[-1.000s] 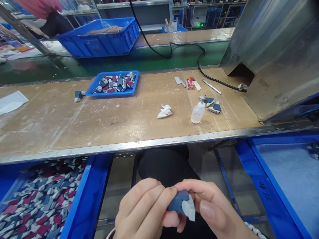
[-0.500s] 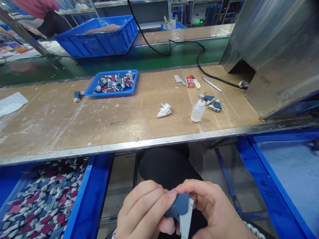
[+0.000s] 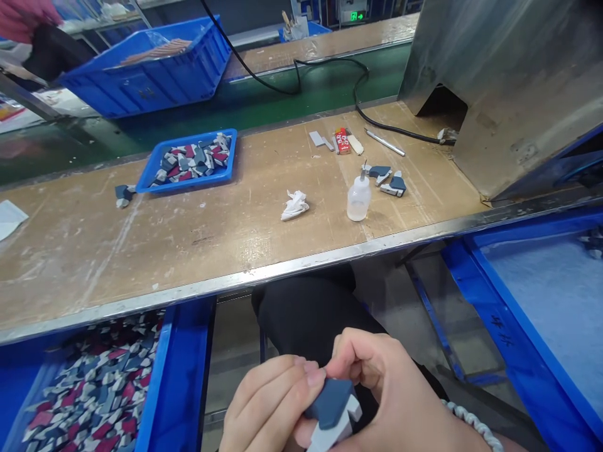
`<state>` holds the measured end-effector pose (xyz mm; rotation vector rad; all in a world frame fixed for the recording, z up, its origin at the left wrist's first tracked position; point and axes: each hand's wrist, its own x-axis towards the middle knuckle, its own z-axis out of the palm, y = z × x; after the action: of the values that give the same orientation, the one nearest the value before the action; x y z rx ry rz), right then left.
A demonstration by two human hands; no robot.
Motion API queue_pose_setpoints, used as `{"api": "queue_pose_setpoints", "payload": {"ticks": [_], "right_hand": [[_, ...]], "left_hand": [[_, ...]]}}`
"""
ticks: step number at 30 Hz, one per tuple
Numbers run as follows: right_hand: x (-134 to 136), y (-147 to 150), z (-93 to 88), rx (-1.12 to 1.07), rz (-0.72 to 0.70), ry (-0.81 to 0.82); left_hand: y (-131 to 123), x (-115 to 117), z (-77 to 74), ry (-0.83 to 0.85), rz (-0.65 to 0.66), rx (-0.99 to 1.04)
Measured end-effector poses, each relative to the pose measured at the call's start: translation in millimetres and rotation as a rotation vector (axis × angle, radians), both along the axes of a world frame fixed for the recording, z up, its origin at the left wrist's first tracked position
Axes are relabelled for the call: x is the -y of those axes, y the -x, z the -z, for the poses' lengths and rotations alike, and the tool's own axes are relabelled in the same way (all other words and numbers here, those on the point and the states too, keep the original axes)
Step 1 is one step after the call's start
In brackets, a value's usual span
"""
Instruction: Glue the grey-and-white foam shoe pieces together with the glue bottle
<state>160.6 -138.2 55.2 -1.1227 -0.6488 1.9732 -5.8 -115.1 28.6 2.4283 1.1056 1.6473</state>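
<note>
Over my lap, my left hand (image 3: 271,402) is closed around a small blue-grey and white moulded piece (image 3: 333,405), its fingers on the piece's left side. My right hand (image 3: 389,392) is closed at the other side, thumb low along the white part and curled index finger at the top edge. The blue-grey face is turned up, and the white part points down toward me. Two similar blue-and-white pieces (image 3: 394,184) lie on the table beyond, beside a clear squeeze bottle (image 3: 358,199) with a thin needle tip.
A blue tray (image 3: 188,186) of small coloured pieces stands on the table (image 3: 226,232). A crumpled white tissue (image 3: 295,205), a red packet (image 3: 342,141) and a metal pen-like tool (image 3: 385,143) lie there too. Blue bins (image 3: 160,376) flank my legs; a metal housing (image 3: 522,107) stands right.
The piece has been turned in my hands, so more of its blue-grey face shows. My right index finger has curled more. The camera view has shifted slightly.
</note>
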Motion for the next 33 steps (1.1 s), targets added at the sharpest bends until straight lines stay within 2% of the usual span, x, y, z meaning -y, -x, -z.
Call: {"api": "queue_pose_setpoints", "payload": {"ticks": [3,7,12,15,18,21,25,28,33], "right_hand": [[-1,-3,0.6,-0.002,-0.014,-0.009],[-4,-11,2.5,-0.168,-0.039,-0.098],[-9,-19,5.2,-0.181,0.015,-0.227],[-11,-21,8.3,-0.269,-0.033,-0.266],[-12,-20,18.6,-0.365,-0.1,-0.23],[-8,-11,37.5,-0.515,-0.186,-0.195],[1,4,56.1,-0.632,-0.115,-0.157],[4,11,54.6,-0.586,-0.077,-0.158],[4,14,44.2,-0.589,-0.104,-0.154]], "left_hand": [[-4,1,-0.2,0.046,0.007,-0.01],[-6,1,-6.1,0.057,-0.022,-0.019],[-5,-1,-19.8,0.087,0.085,-0.175],[-4,-2,-26.9,0.138,0.123,-0.19],[-3,-2,-30.8,0.197,0.172,-0.215],[-2,-2,-30.7,0.213,0.223,-0.198],[-2,-3,-30.0,0.302,0.267,-0.083],[-5,-6,-34.6,0.405,0.273,0.02],[-7,-9,-42.8,0.5,0.396,-0.028]]}}
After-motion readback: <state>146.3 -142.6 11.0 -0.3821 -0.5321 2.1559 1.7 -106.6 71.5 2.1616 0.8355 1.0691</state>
